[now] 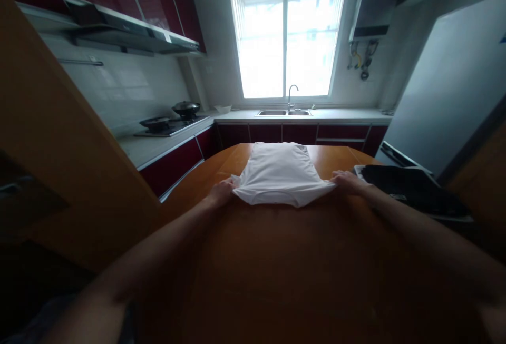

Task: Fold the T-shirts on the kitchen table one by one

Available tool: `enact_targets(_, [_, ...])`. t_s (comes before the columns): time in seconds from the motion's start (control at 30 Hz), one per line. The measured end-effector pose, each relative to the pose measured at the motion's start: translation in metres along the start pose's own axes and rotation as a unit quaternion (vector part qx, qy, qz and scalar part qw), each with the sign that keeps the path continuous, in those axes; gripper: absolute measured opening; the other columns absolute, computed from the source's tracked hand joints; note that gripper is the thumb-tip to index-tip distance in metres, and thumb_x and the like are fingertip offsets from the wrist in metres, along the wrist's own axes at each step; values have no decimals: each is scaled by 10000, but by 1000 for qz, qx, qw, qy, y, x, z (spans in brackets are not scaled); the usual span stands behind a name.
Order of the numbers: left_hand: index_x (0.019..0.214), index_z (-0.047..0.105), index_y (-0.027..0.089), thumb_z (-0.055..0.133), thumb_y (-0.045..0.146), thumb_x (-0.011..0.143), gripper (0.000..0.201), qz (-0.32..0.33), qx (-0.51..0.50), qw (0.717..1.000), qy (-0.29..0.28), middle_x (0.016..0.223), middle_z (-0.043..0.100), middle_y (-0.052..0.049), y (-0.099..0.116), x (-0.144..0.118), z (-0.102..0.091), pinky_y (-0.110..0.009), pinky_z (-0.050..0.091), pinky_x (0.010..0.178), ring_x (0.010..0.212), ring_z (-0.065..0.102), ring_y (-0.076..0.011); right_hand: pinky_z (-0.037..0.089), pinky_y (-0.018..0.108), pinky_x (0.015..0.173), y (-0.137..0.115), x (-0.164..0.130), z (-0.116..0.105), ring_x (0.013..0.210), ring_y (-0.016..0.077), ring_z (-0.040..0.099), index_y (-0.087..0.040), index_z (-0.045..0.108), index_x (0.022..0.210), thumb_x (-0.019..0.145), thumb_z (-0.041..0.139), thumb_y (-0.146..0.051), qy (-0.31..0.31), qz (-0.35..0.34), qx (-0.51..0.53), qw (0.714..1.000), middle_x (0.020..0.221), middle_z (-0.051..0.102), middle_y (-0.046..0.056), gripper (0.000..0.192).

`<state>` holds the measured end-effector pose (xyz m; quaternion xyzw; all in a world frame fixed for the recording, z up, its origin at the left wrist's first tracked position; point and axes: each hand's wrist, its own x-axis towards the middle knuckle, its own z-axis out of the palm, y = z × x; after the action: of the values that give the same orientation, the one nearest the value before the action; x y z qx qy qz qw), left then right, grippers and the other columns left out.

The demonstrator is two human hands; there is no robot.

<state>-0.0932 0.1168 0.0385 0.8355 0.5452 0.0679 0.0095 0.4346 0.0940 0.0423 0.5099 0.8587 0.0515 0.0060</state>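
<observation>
Fingers (232, 181) of the left hand (221, 193) pinch one sleeve of a white T-shirt (279, 169); those of the right hand (351, 182) grip the other. The shirt lies on the wooden bench (276, 265), neckline (275, 195) nearest the person. Even, gentle outward tension should smooth the ripples without skewing the collar. A pale label (398, 196) on the black garment (415, 185) at right is unreadable.

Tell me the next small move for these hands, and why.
Probably pull the white fabric T-shirt gently outward: the bare left hand and bare right hand pinch its opposite sleeves, and faint creases show in its cloth.
</observation>
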Motion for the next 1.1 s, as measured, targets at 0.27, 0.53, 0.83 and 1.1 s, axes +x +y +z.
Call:
enact_targets(0.27, [1398, 604, 271, 546, 151, 906, 510, 173, 35, 973, 145, 1401, 560, -134, 9, -40, 40, -472, 380, 1110, 1325, 465, -308, 378, 462, 1040, -53, -35, 43, 1207, 317, 534, -218, 603, 1375, 804, 577, -66, 158, -70, -16, 985, 1299, 619, 143, 591])
enact_targets(0.53, [962, 739, 175, 448, 456, 1035, 411, 223, -219, 949, 37, 958, 686, -88, 28, -48, 28, -300, 491, 831, 853, 624, -177, 453, 393, 949, -68, -48, 44, 1002, 241, 635, -220, 722, 1085, 968, 422, -164, 182, -114, 138, 967, 1039, 706, 99, 327])
enact_targets(0.83, [1291, 667, 231, 579, 545, 959, 466, 220, -202, 952, 61, 1204, 643, -101, 46, -69, 22, -356, 473, 1009, 1082, 605, -231, 415, 517, 1054, -79, -73, 33, 1192, 323, 570, -245, 664, 1297, 858, 630, -274, 129, -92, 145, 977, 1268, 653, 121, 441])
enact_targets(1.1, [1192, 732, 323, 652, 429, 949, 277, 303, -49, 950, 52, 1204, 659, -68, 75, -86, 26, -437, 413, 1074, 1136, 573, -250, 412, 496, 1077, -147, -75, 29, 1235, 282, 544, -327, 624, 1343, 919, 633, -255, 154, -180, 152, 960, 1326, 614, 77, 431])
